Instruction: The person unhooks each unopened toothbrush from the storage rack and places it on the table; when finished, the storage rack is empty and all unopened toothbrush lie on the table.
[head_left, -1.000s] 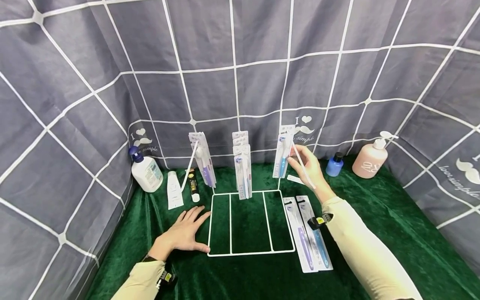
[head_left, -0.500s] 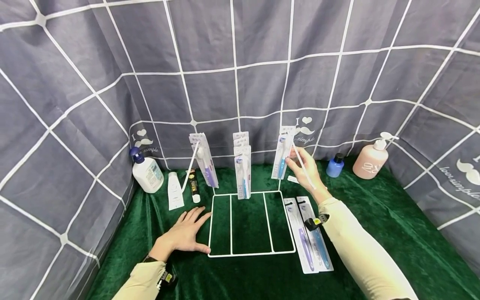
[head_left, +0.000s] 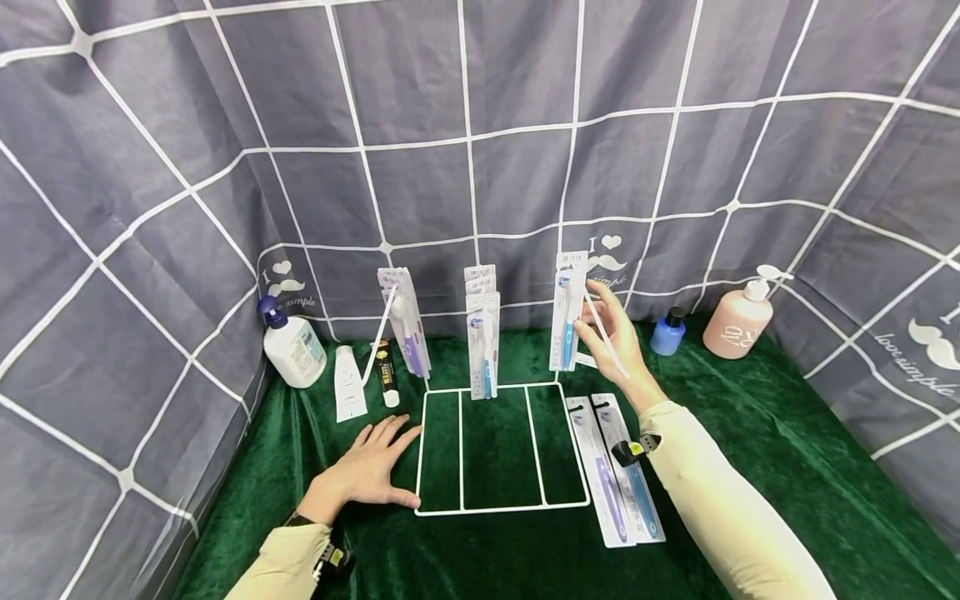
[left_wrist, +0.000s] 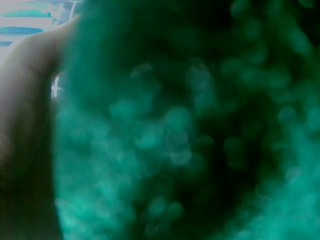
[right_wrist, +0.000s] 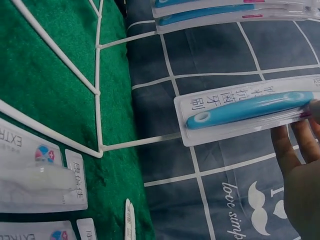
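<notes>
My right hand (head_left: 611,337) pinches the edge of a packaged blue toothbrush (head_left: 568,312), upright at the right-hand hook of a white wire rack (head_left: 502,507). Up close in the right wrist view, the blue handle (right_wrist: 250,109) shows through clear plastic, and my fingertips are at the package's edge. Whether the card's hole is on the hook cannot be made out. My left hand (head_left: 367,467) lies spread on the green cloth, its thumb at the rack's front left corner. Blurred green cloth fills most of the left wrist view.
Packaged toothbrushes hang on the rack's left (head_left: 405,325) and middle (head_left: 483,342) hooks. Two more packs (head_left: 617,471) lie right of the rack. A white tube (head_left: 348,383), black tube (head_left: 387,375) and pump bottle (head_left: 294,346) stand left; a blue bottle (head_left: 669,332) and pink dispenser (head_left: 741,321) stand right.
The toothbrush pack in my right hand has come down slightly and turned more upright. My fingers have shifted a little along its edge. The left hand stays put.
</notes>
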